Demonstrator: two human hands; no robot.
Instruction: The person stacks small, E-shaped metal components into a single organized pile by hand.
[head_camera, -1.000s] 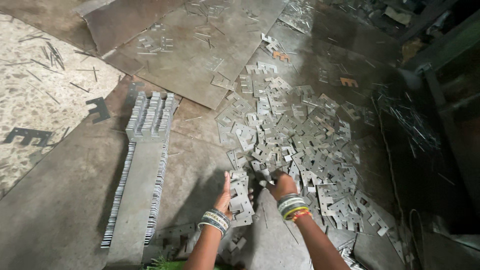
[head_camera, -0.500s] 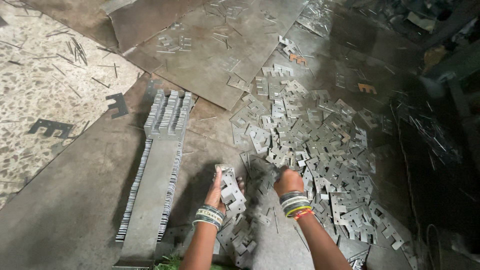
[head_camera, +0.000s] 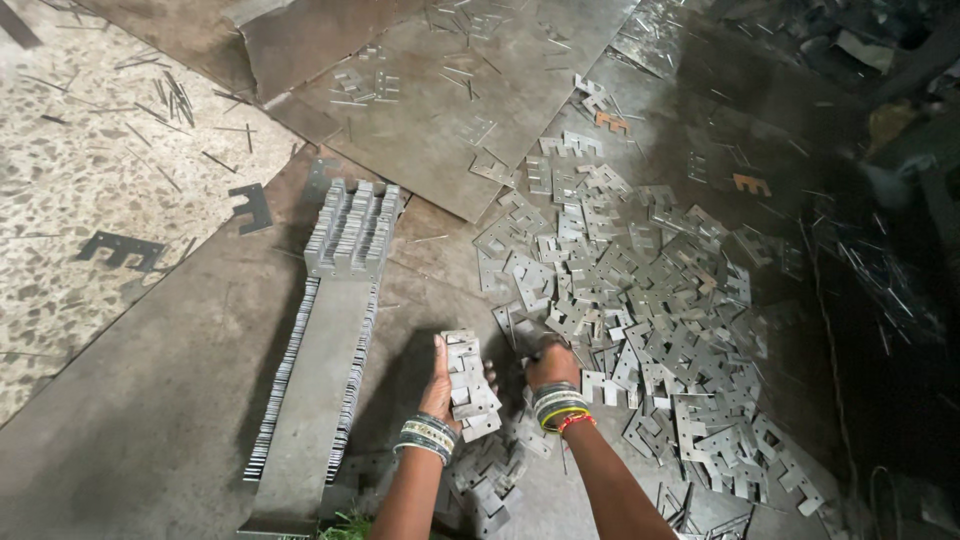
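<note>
Head view: the left hand grips a stack of stamped plates — long axis pointing away, just left of the loose pile. Right hand reaches into the pile — its fingers hidden, grip unclear.

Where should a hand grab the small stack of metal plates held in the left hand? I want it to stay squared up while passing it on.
Take the stack of plates across its two long edges, near the middle, coming from above. The plates lie flat on one another, slightly fanned, cradled in the left hand; a grip pinching the edges would probably keep them from sliding apart.
</note>
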